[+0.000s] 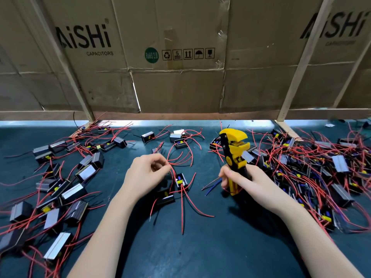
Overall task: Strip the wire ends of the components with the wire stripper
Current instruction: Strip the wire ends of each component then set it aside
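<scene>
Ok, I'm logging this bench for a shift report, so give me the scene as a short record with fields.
left hand: left hand pinches red wires
right hand: right hand holds yellow wire stripper upright, head up
stripper on wire: not yet
component nearest hands: black component on mat
surface: dark mat
piles: components on both sides
backdrop: cardboard boxes

Glossy yellow plastic wire stripper (233,155), matt cardboard boxes (176,57)
</scene>
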Motion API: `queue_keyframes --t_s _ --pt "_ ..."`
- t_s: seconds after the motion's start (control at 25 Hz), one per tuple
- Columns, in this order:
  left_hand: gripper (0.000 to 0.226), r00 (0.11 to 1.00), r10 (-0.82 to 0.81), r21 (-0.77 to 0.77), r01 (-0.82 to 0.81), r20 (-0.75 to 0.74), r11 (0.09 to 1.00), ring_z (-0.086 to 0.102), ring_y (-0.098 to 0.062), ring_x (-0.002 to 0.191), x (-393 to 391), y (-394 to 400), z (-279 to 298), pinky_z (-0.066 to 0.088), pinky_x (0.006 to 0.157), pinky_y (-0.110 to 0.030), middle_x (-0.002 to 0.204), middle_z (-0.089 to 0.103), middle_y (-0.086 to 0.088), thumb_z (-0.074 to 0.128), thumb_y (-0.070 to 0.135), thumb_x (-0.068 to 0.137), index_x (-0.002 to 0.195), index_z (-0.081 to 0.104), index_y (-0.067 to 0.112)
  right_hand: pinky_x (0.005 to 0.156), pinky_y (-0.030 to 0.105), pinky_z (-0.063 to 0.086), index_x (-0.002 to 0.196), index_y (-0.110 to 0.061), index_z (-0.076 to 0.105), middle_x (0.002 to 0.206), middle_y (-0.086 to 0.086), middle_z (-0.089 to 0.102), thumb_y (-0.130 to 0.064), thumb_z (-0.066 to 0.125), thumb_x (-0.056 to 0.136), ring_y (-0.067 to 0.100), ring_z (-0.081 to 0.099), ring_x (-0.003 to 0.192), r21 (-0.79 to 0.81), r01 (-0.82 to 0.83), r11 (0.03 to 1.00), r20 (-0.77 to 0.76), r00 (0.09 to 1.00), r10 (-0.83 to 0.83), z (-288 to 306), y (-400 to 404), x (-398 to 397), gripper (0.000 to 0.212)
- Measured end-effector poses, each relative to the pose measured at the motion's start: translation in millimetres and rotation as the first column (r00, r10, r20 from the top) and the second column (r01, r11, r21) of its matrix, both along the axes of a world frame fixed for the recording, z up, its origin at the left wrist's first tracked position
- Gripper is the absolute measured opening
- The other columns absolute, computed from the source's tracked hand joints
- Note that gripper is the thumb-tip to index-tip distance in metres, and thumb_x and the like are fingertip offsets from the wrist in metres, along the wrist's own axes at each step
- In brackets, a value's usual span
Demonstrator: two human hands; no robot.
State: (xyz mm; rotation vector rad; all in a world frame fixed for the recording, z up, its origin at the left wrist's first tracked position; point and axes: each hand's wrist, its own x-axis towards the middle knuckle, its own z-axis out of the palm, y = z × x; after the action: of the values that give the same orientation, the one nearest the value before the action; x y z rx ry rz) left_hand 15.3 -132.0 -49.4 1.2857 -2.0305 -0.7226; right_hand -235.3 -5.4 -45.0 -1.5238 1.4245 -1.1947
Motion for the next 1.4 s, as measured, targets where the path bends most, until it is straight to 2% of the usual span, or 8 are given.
queue_keyframes --t_s 0.16,0.36,0.52,0.64,1.0,1.2,1.32,1.4 --pt "0.030 0.986 0.065 -0.043 -0.059 0.154 0.997 0.062 0.001 0.066 -10.3 2.7 -9.4 0.045 0.064 -0.025 0.062 0.068 0.014 0.075 0.052 0.079 0.066 0.068 0.026 0.082 0.034 0.052 0.098 -0.013 0.067 0.091 0.007 0.073 -0.062 0.063 0.080 0.017 0.070 0.086 0.064 -0.042 0.997 -0.004 0.999 0.042 0.5 1.5 -4.7 0.052" --pt "0.011 0.903 -0.389 0.031 0.400 -0.181 0.916 0.061 -0.006 0.072 -7.1 6.8 1.3 0.045 0.067 -0.017 0.079 0.070 0.000 0.079 0.020 0.082 0.074 0.072 0.015 0.074 0.031 0.049 0.073 -0.008 0.057 0.067 0.008 0.064 -0.075 0.062 0.074 0.017 0.067 0.071 -0.002 0.125 0.992 -0.069 0.990 -0.125 -4.7 -3.5 -3.1 0.068" --pt "0.008 0.820 -0.455 0.148 0.528 -0.348 0.836 0.062 -0.017 0.080 -9.3 11.2 3.6 0.050 0.074 -0.025 0.092 0.072 -0.012 0.068 0.018 0.084 0.077 0.073 0.017 0.055 0.019 0.031 0.068 -0.017 0.048 0.055 -0.009 0.042 -0.071 0.060 0.079 0.005 0.036 0.054 -0.168 0.310 0.936 -0.271 0.898 -0.346 -9.8 -5.0 -7.7 0.056" --pt "0.014 0.881 -0.446 0.176 0.469 -0.158 0.865 0.057 -0.011 0.071 -11.8 10.5 -4.9 0.046 0.071 -0.031 0.081 0.072 -0.009 0.066 0.019 0.088 0.075 0.067 0.014 0.062 0.023 0.042 0.070 -0.031 0.051 0.061 -0.014 0.054 -0.066 0.059 0.079 0.006 0.048 0.061 -0.230 0.327 0.917 -0.437 0.807 -0.398 -13.8 -8.3 -5.8 0.037" --pt "0.012 0.911 0.318 -0.362 -0.213 0.262 0.908 0.061 -0.034 0.090 25.6 -22.5 -11.2 0.045 0.079 -0.041 0.087 0.072 -0.006 0.065 0.025 0.092 0.085 0.069 0.015 0.072 0.037 0.049 0.085 -0.021 0.061 0.073 -0.003 0.062 -0.062 0.057 0.082 0.018 0.057 0.073 -0.233 0.486 0.842 -0.390 0.747 -0.539 -15.4 -26.6 -24.9 0.041" --pt "0.013 0.865 0.200 -0.300 -0.364 -0.460 0.882 0.063 -0.012 0.082 23.6 -16.3 9.8 0.048 0.081 -0.026 0.085 0.071 0.005 0.064 0.016 0.094 0.083 0.067 0.023 0.065 0.027 0.039 0.074 -0.016 0.056 0.064 -0.002 0.052 -0.059 0.059 0.087 0.017 0.046 0.062 -0.320 0.347 0.882 -0.298 0.846 -0.441 -12.4 -16.4 -18.6 0.045" --pt "0.021 0.599 -0.022 -0.128 -0.136 -0.800 0.982 0.065 -0.003 0.080 14.0 -4.1 23.8 0.051 0.077 -0.015 0.083 0.072 0.010 0.057 0.010 0.097 0.084 0.067 0.022 0.089 0.032 0.045 0.073 -0.017 0.061 0.090 0.006 0.072 -0.062 0.058 0.083 0.022 0.066 0.096 -0.136 0.113 0.984 0.111 0.989 -0.098 -5.2 -12.2 -11.7 0.047" --pt "0.018 0.616 -0.055 -0.019 0.064 -0.786 0.998 0.064 -0.001 0.074 1.8 5.4 24.8 0.050 0.069 -0.011 0.079 0.072 0.008 0.055 0.008 0.096 0.084 0.067 0.015 0.101 0.037 0.041 0.073 -0.018 0.056 0.109 0.010 0.072 -0.065 0.056 0.086 0.023 0.062 0.117 -0.005 -0.102 0.995 0.274 0.957 0.099 -4.2 -15.6 -6.9 0.049"
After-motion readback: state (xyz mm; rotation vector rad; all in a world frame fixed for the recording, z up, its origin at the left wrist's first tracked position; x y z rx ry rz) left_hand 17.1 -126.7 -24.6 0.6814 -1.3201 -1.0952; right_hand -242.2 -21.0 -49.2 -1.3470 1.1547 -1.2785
